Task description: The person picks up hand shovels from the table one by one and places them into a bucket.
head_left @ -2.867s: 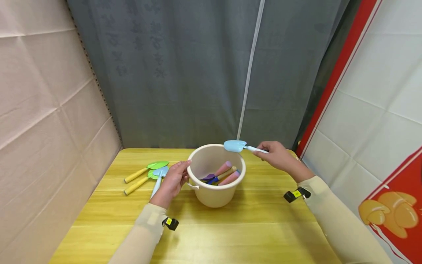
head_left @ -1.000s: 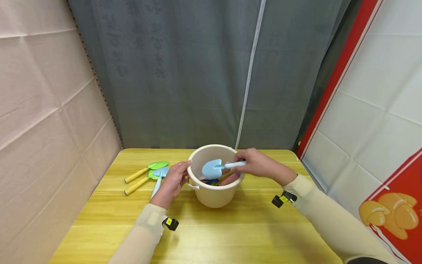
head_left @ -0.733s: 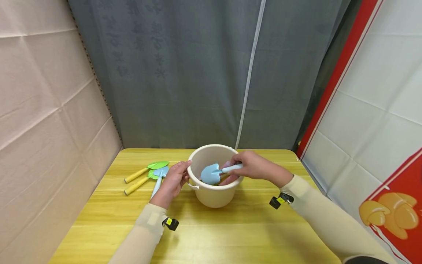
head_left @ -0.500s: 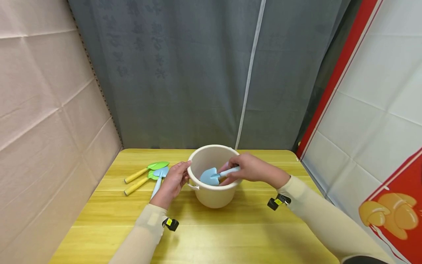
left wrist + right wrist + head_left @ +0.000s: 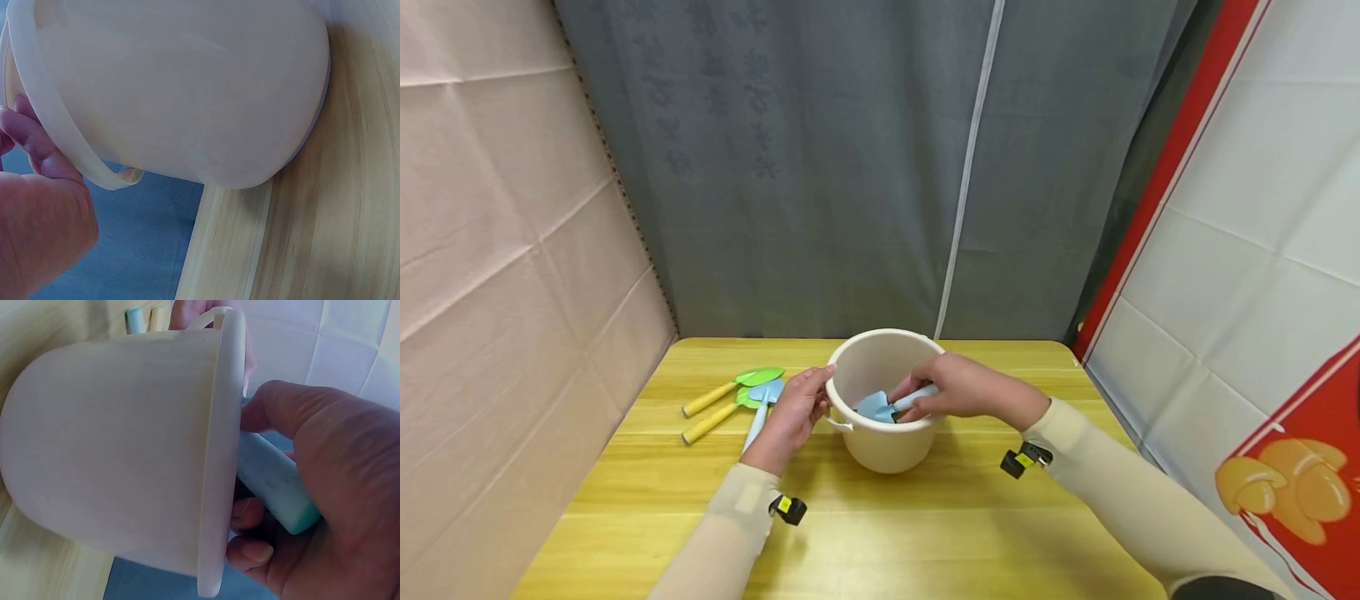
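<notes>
A cream plastic bucket [image 5: 887, 450] stands upright on the wooden table. My left hand [image 5: 793, 408] grips its rim on the left side, with fingers bent over the edge in the left wrist view. My right hand [image 5: 958, 385] reaches over the right rim and holds a light blue garden trowel [image 5: 876, 407] by its handle [image 5: 272, 478]. The trowel's blade points left, down inside the bucket. Other tools lying in the bucket are mostly hidden behind the hand and trowel.
Left of the bucket lie two green trowels with yellow handles [image 5: 709, 423] and another light blue trowel [image 5: 765, 392], partly behind the left hand. A grey curtain [image 5: 820, 167] hangs behind the table [image 5: 880, 533]. White cloth walls stand at both sides.
My right hand has brought the light blue trowel from above the right rim leftward and down into the bucket. The left hand has stayed at the rim.
</notes>
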